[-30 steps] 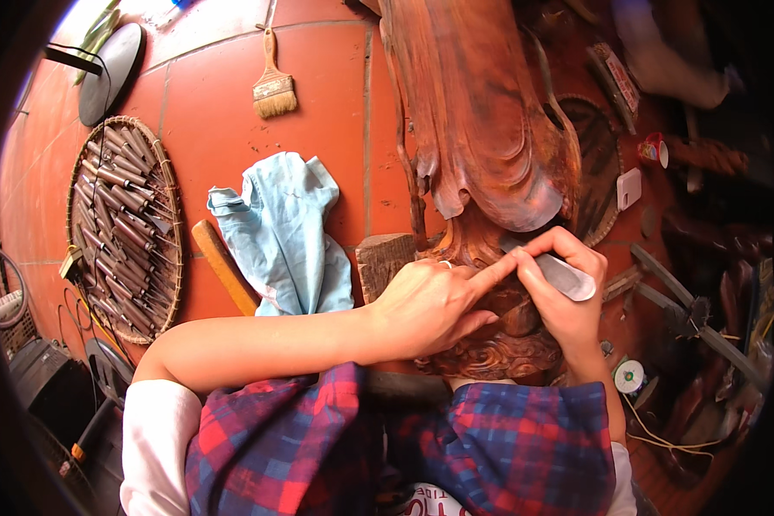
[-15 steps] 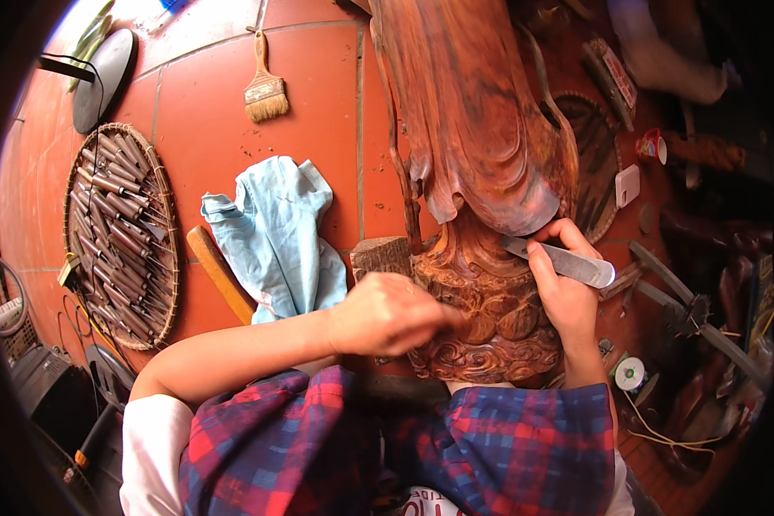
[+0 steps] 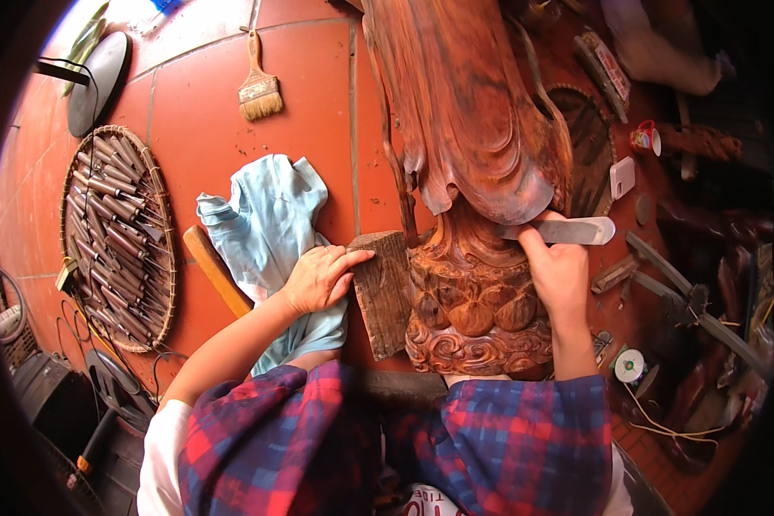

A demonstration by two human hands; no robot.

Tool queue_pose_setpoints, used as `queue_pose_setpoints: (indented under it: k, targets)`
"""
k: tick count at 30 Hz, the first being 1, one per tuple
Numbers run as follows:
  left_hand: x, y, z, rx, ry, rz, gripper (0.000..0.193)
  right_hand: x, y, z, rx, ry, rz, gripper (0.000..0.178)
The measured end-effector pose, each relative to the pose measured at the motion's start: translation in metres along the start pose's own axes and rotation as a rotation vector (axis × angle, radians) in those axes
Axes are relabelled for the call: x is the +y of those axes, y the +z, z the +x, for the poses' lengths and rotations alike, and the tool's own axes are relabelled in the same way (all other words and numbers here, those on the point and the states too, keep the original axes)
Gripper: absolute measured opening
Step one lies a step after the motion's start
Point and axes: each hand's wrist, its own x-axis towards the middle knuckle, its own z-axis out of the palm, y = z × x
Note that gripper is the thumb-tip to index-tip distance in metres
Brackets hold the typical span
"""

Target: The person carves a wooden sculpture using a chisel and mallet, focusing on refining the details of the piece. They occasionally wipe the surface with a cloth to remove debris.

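Note:
A large carved wooden sculpture (image 3: 469,95) of reddish-brown wood lies before me, with drapery folds and a base of scrolls and rounded lobes. My right hand (image 3: 561,273) is closed on a flat steel chisel (image 3: 580,230). The narrow end of the chisel meets the carving just under the hem of the folds, and its rounded end points right. Left of the base is a rough, weathered wood block (image 3: 383,292). Fingers of my left hand (image 3: 320,277) stretch onto its top left corner. Part of this hand lies over a light-blue cloth (image 3: 271,215).
A round woven basket (image 3: 170,258) full of dark-handled carving tools is at the left. A wooden handle (image 3: 215,273) pokes out beside the cloth. A flat brush (image 3: 260,90) lies on red tiles. At right are a cup (image 3: 645,139), a white phone-like object (image 3: 622,178) and a spool (image 3: 629,365).
My left hand has swung left off the carved base to the wood block, and its fist has opened. The chisel in my right hand has turned to lie more level.

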Motion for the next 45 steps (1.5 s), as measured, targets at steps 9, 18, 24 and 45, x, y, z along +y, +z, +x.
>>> queue_pose_setpoints:
  k: [9,18,24,45]
  targets:
    - [-0.005,0.001,0.0,0.008,0.015,-0.023,0.051,0.001,0.002,0.003,-0.003,-0.046,-0.027,0.02]
    - [-0.004,0.001,0.0,0.009,0.018,-0.033,0.051,-0.001,0.002,0.004,0.029,-0.075,-0.119,0.017]
    - [-0.003,0.0,0.004,0.018,0.025,-0.02,0.05,0.004,0.008,0.001,0.056,-0.248,-0.27,0.017]
    - [-0.003,0.002,0.001,0.003,0.026,-0.03,0.05,0.013,-0.011,0.002,-0.198,0.004,0.128,0.011]
